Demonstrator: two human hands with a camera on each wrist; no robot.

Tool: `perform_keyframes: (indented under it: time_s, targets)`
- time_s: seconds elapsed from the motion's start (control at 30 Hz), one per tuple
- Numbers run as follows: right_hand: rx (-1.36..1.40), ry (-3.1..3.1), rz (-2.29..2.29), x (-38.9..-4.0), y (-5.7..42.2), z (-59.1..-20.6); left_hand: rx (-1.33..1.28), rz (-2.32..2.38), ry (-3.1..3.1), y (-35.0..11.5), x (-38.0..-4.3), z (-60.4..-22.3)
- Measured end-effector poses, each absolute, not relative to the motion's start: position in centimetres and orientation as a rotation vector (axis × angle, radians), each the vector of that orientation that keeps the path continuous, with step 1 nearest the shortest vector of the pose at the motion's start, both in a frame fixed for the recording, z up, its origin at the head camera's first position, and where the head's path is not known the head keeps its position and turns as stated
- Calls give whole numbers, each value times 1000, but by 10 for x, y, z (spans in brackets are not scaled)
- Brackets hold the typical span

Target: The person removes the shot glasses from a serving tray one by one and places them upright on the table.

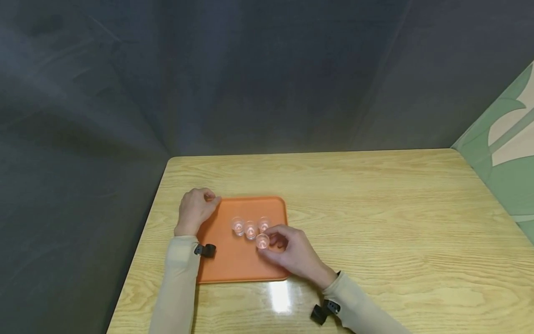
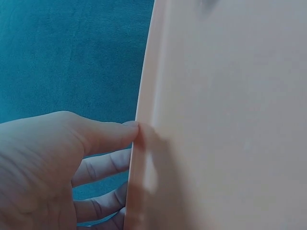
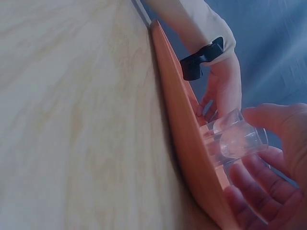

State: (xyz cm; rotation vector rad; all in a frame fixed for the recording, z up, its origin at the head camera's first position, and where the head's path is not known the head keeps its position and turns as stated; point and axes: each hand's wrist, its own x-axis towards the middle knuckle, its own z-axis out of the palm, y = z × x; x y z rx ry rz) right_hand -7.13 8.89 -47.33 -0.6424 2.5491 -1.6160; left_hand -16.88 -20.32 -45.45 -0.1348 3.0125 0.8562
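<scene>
An orange tray [image 1: 227, 266] lies on the table. Its left rim is held by my left hand [image 1: 195, 209], near the far corner; in the left wrist view the thumb presses the rim while the other fingers go behind it. Between thumb and fingers, my right hand [image 1: 297, 250] grips a small clear cup [image 1: 262, 241] over the tray's right half. Three more clear cups stand close together just beyond it, among them a left cup [image 1: 238, 226], a middle cup [image 1: 251, 230] and a right cup [image 1: 264, 223]. In the right wrist view the gripped cup [image 3: 238, 140] overlaps the others.
The wooden table [image 1: 375, 208] stretches far to the right of the tray. Dark cloth [image 1: 271, 83] hangs behind the table and along its left side. A green and beige patterned surface [image 1: 511, 176] borders the right edge. Each wrist wears a black camera strap.
</scene>
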Motion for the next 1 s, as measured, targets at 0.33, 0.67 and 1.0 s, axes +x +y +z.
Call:
perform_keyframes:
  time_s: [0.33,0.67,1.0]
  targets:
    - [-596,2472,-1723,-74,92,-474,-162,879,2999,-206,-168,-453]
    - [-589,2484,-1756,-75,101,-474,-146,865,3015,-204,-168,-459]
    - [-543,2503,-1787,-78,109,-472,-148,880,3022,-204,-168,-461]
